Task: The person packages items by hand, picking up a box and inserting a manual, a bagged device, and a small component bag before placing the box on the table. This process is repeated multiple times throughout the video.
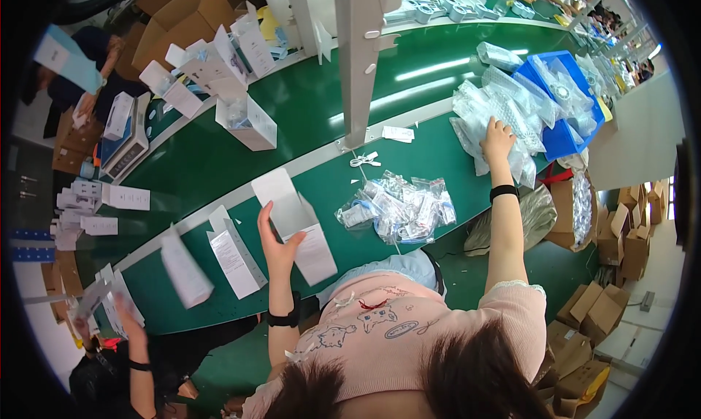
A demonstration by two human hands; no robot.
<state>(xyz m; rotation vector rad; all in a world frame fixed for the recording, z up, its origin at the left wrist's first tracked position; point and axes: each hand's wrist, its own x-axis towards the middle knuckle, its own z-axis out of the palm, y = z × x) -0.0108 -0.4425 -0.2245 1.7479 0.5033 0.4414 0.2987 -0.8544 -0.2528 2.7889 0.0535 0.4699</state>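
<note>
My left hand (pixel 281 247) is closed on a white carton (pixel 310 244), thumb on its near face and fingers along its left side. The carton stands tilted with its top flap raised. At the right, my right hand (pixel 499 140) reaches into a heap of clear bubble-wrap bags (pixel 522 101), its fingers bent over one of them. Between my arms lies a pile of small clear plastic bags (pixel 405 207) with white and blue parts inside. A coiled white cable (pixel 365 160) rests just beyond that pile.
More white cartons (pixel 235 254) stand to the left, where a co-worker's blurred hand (pixel 128 317) is busy. A blue bin (pixel 562 105) holds wrapped items at the right. A metal post (pixel 358 68) rises from the table's far edge, beside a green conveyor (pixel 307 119).
</note>
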